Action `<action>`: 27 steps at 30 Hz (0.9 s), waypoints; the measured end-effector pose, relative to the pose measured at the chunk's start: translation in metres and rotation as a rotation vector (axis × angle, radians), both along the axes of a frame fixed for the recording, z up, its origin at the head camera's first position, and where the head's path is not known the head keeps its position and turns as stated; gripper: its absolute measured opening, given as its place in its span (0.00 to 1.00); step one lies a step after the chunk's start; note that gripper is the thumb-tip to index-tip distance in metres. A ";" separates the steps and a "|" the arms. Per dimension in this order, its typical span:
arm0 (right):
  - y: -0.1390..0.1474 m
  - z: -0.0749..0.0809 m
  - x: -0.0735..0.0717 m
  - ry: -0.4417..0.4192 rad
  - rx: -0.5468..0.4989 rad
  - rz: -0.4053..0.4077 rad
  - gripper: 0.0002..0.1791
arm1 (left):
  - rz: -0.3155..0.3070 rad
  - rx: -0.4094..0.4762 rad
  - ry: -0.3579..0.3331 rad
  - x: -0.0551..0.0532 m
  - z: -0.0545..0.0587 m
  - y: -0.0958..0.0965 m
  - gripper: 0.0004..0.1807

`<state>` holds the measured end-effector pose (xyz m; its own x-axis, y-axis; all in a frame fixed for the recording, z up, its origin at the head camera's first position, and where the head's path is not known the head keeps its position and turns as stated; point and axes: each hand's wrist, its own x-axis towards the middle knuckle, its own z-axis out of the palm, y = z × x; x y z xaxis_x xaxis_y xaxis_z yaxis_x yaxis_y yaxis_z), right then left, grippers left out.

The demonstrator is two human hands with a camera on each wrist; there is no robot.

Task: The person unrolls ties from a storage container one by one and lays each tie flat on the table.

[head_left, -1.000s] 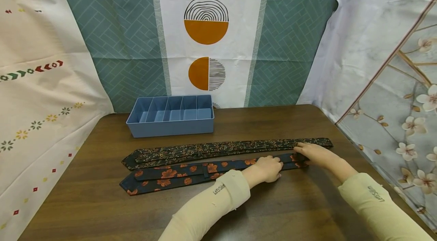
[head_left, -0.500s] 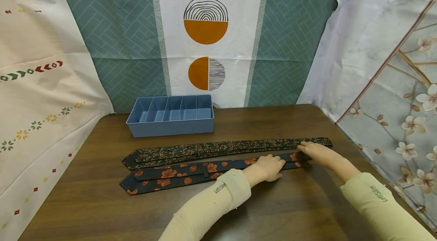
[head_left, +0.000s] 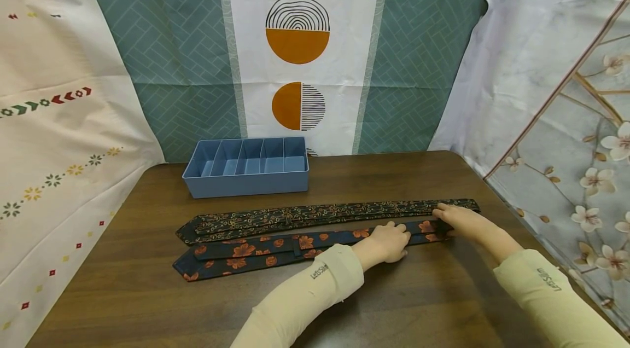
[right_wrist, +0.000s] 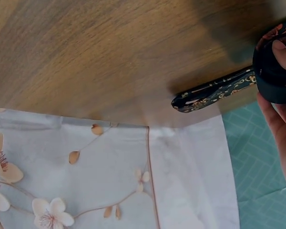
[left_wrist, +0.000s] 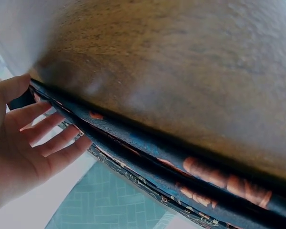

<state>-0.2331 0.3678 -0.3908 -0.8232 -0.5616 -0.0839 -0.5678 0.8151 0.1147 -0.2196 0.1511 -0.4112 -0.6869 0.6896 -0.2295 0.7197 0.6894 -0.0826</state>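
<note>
Two folded neckties lie side by side on the table. The nearer is a navy necktie with orange flowers (head_left: 236,263); the farther is a black necktie with a gold pattern (head_left: 315,214). My left hand (head_left: 389,242) grips the navy one right of its middle, with the thumb on one edge and spread fingers (left_wrist: 62,143) at the other. At its folded right end, my right hand (head_left: 460,222) pinches the fold; the right wrist view shows the thumb inside the open loop (right_wrist: 271,93) and fingers outside. Part of each hold is hidden.
Behind the neckties stands a blue organizer box (head_left: 248,184) with several compartments. The brown wooden table (head_left: 123,282) ends at patterned cloth hangings (head_left: 418,63) at the back and on both sides.
My right hand has slid a little to the right along with the folded end of the navy necktie. The left hand has shifted very slightly right; the black necktie and the box stay put.
</note>
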 end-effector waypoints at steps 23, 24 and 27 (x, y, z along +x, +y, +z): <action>0.022 0.001 0.000 -0.015 -0.024 -0.037 0.23 | 0.067 -0.001 -0.061 -0.011 -0.002 0.011 0.27; 0.022 0.001 0.000 -0.018 -0.022 -0.037 0.23 | 0.071 0.003 -0.066 -0.012 -0.003 0.012 0.28; 0.023 0.000 -0.001 -0.020 -0.014 -0.029 0.24 | 0.072 0.010 -0.054 -0.013 -0.005 0.013 0.28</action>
<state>-0.2346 0.3910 -0.3905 -0.8375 -0.5384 -0.0930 -0.5457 0.8330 0.0916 -0.2326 0.1643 -0.4158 -0.7217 0.6410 -0.2613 0.6713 0.7402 -0.0381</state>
